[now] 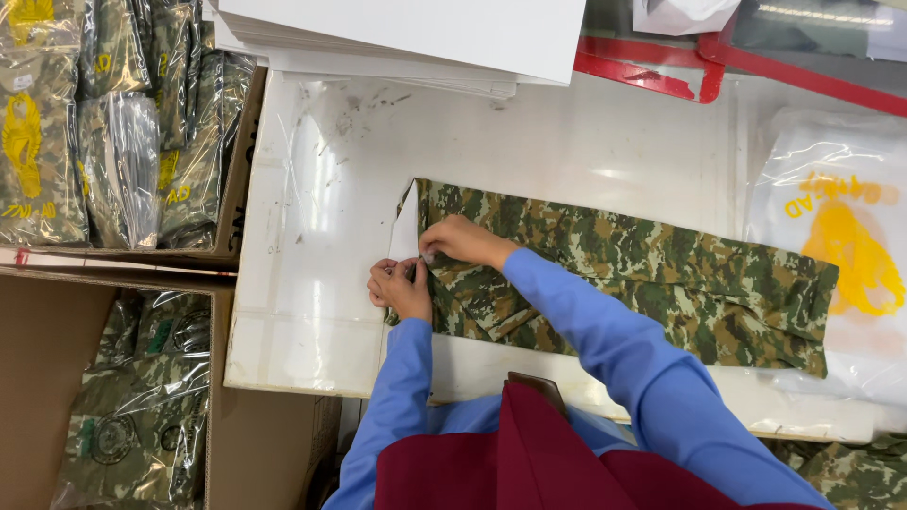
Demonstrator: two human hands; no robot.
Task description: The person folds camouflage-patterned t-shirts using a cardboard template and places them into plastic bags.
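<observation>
At the far left, boxes [236, 189] held bagged camouflage garments [113, 142] in clear plastic, well apart from the work. On the white desk [312, 283], the left hand [401, 288] was closed in a pinch at the left end of the folded camouflage garment [642, 274], fingers curled together on the cloth edge where a white card [404, 236] showed beneath it. Just beside it and touching, the right hand [458, 241] pressed down with fingertips gathered on the same corner. The garment lay flat along the desk, stretching right toward a printed plastic bag [836, 246]. A stack of white sheets [406, 38] lay at the desk's top edge.

The cloth looked soft, light and limp; it would likely sag and unfold if lifted by one end. The card inside probably lent the stiffness, so the sound hold seemed to be at the folded edges, cloth and card pinched together, with both hands.
</observation>
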